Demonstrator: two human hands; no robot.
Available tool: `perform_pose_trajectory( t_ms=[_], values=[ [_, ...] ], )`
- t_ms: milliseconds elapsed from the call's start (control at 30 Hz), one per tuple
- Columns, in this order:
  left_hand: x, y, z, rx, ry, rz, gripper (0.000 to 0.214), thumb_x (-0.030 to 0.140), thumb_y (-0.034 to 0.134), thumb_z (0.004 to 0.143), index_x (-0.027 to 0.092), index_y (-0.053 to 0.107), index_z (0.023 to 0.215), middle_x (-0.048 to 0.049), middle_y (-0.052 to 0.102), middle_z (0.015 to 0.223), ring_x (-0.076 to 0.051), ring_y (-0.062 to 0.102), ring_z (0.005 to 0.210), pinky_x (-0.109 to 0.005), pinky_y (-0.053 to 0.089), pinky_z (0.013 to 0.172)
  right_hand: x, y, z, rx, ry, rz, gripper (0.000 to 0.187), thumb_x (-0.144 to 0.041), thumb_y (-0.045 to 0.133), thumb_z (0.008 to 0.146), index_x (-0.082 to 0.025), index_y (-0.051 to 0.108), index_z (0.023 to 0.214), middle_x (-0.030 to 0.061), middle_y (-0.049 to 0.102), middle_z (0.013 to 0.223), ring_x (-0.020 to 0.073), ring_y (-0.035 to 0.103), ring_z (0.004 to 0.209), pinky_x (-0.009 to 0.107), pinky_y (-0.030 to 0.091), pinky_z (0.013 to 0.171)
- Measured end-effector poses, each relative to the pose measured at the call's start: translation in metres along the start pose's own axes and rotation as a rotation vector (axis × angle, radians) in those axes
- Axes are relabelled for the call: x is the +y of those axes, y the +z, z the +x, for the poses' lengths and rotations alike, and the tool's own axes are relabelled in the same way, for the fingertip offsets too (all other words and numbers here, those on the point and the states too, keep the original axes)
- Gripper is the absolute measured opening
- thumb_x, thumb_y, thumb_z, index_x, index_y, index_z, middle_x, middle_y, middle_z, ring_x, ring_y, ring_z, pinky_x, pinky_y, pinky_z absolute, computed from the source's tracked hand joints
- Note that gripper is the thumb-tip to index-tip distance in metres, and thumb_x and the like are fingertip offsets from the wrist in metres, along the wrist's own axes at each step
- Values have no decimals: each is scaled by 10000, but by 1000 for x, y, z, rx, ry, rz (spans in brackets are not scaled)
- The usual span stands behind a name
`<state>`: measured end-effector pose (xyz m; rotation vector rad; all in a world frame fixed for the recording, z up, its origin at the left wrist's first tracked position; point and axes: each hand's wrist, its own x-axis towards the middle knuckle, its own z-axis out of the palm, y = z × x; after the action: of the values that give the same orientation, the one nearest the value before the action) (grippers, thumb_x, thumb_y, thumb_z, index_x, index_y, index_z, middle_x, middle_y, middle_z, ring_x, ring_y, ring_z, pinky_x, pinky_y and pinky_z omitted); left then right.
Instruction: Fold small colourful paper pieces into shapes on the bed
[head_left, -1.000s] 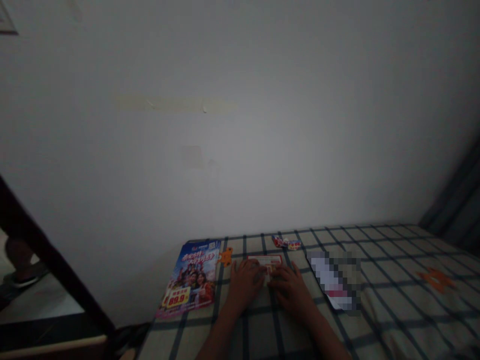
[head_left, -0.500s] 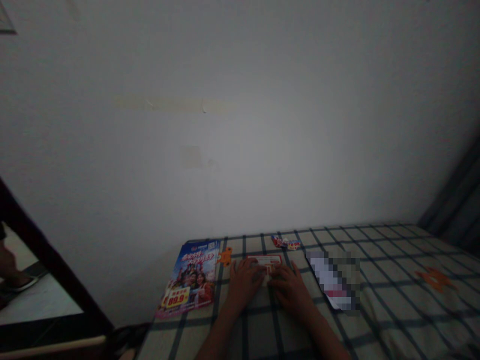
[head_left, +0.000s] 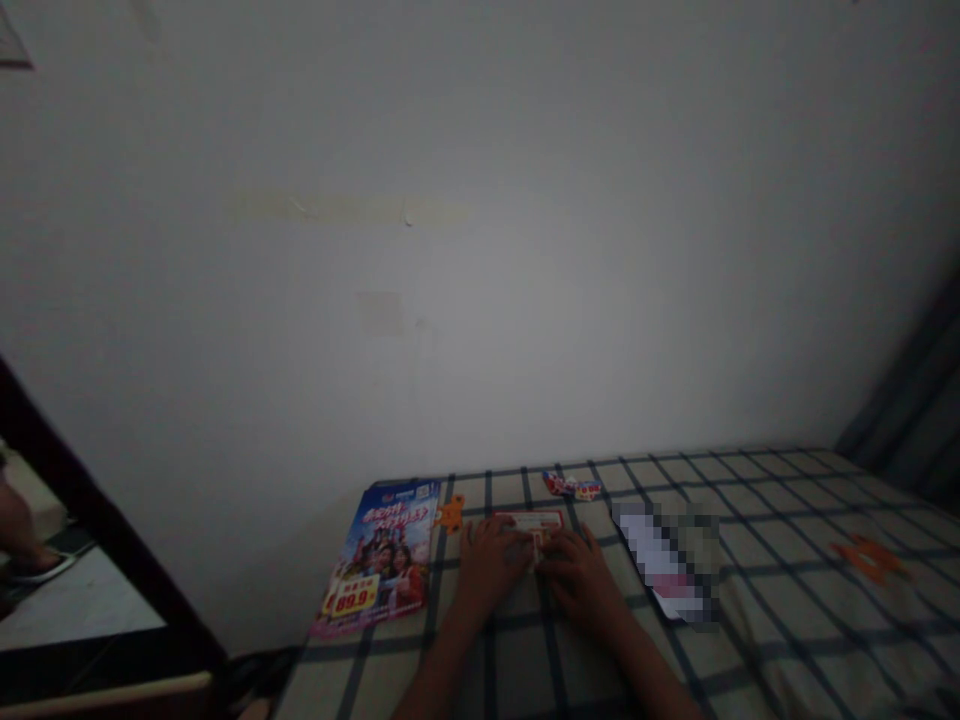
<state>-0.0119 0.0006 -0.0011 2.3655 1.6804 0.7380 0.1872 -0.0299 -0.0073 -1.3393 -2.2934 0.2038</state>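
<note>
Head view: red-edged paper (head_left: 544, 520) lies on the checked cloth (head_left: 521, 650), partly covered by the left hand (head_left: 487, 565) and right hand (head_left: 583, 575). Fingers of both bent over it; can't tell if pinching or only pressing. Looks mid-handling: no completed fold visible, much of the sheet hidden, so what's left is unclear. Folded-looking bright piece (head_left: 571, 487) sits beyond, near the wall. Versus a second ago, hands and paper practically unmoved; at far left, a person's leg (head_left: 15, 520) has shifted.
</note>
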Motion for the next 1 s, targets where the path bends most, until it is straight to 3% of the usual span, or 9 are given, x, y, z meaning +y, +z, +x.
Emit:
perform_pose_trajectory(
  t_ms=[533,1000],
  values=[
    [-12,3,0,-72,15,-1,441,552,741,769,477,658,1195,24,579,1377,-286,492,1282,-606,182,1169,21,15,-2,117,17,176,273,-175,510,858,-289,709,1006,30,705,1201,224,555,1266,616,147,1187],
    [-15,7,-5,-57,59,25,412,570,673,836,496,625,1238,19,556,1422,-280,468,1319,-630,134,1184,27,24,-1,298,-75,88,324,-191,523,903,-279,674,1176,82,660,1237,248,572,1200,477,440,1046]
  ],
)
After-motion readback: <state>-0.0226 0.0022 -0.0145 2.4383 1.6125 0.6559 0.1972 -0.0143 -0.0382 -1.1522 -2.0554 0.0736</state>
